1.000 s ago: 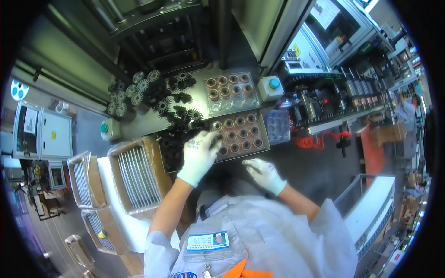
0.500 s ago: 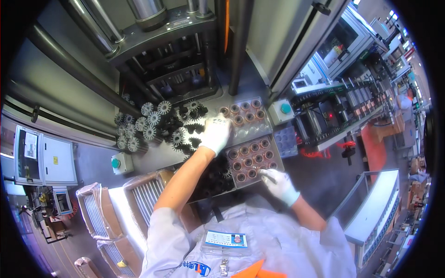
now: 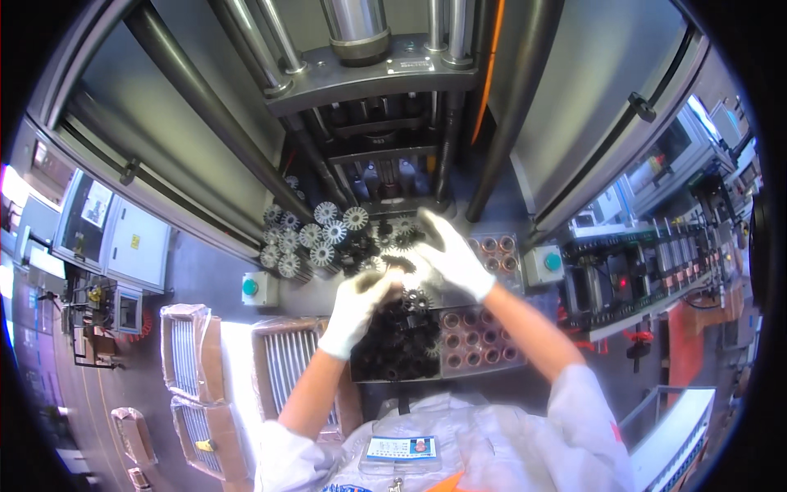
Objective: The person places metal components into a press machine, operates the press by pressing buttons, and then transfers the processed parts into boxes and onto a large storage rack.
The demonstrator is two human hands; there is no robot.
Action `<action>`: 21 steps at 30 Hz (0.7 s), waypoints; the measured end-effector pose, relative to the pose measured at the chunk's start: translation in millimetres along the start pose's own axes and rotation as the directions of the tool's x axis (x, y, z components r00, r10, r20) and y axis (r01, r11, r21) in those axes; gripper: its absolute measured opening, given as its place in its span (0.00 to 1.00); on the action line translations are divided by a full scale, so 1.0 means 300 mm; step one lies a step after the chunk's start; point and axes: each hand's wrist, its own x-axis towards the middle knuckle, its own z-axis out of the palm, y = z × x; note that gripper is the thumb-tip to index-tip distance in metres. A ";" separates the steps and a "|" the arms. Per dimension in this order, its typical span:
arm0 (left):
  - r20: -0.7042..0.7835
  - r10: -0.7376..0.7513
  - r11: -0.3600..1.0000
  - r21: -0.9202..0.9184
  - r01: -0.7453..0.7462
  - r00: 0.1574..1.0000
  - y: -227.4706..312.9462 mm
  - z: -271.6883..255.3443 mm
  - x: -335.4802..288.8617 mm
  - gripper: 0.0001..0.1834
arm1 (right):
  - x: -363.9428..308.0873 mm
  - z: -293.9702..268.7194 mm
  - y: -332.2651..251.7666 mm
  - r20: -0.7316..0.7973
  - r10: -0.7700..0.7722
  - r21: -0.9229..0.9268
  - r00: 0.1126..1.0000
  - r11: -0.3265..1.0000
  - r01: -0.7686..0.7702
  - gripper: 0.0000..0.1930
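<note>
A dark toothed gear [image 3: 399, 263] is seen between the two white-gloved hands, pinched at its left by the fingers of the left hand [image 3: 358, 305] and met from the right by the right hand [image 3: 447, 252], whose fingers are spread over it; whether the right hand truly grips it cannot be told. The part is small, round and black, with fine radial teeth. Just below the grip a tray [image 3: 398, 348] of similar dark gears is laid. To the right of it and below, a tray of copper-coloured rings [image 3: 478, 345] is set. To the left of the grip and beyond it, pale finned gears [image 3: 314, 239] are stacked in rows. Directly beyond the grip, the press opening [image 3: 385, 176] is framed by steel columns.
</note>
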 end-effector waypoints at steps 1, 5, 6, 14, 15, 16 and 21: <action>-0.032 0.012 0.996 -0.093 -0.015 0.999 -0.015 -0.021 -0.045 0.13 | 0.091 0.029 0.037 -0.003 -0.009 0.065 1.000 0.998 0.009 0.39; -0.218 0.058 0.997 -0.032 -0.066 0.974 -0.059 -0.101 -0.229 0.11 | 0.360 0.112 -0.020 -0.184 0.041 -0.176 0.982 0.982 -0.074 0.44; -0.300 0.064 0.994 -0.070 -0.089 0.952 -0.075 -0.103 -0.265 0.10 | 0.405 0.123 -0.032 -0.214 0.100 -0.173 0.972 0.975 -0.139 0.43; -0.384 0.078 0.991 -0.074 -0.115 0.920 -0.158 -0.164 -0.316 0.12 | 0.595 0.180 0.055 -0.429 -0.007 -0.183 0.903 0.980 -0.079 0.41; -0.401 0.163 0.986 0.095 -0.136 0.901 -0.181 -0.187 -0.304 0.12 | 0.592 0.190 0.045 -0.410 0.034 -0.171 0.911 0.979 -0.114 0.42; -0.403 0.248 0.954 0.262 -0.149 0.881 -0.194 -0.200 -0.298 0.11 | 0.592 0.201 0.054 -0.421 0.022 -0.184 0.907 0.977 -0.109 0.41; -0.302 0.388 0.829 0.528 -0.186 0.871 -0.091 -0.170 -0.209 0.09 | 0.601 0.180 0.074 -0.436 0.031 -0.089 0.899 0.993 -0.078 0.40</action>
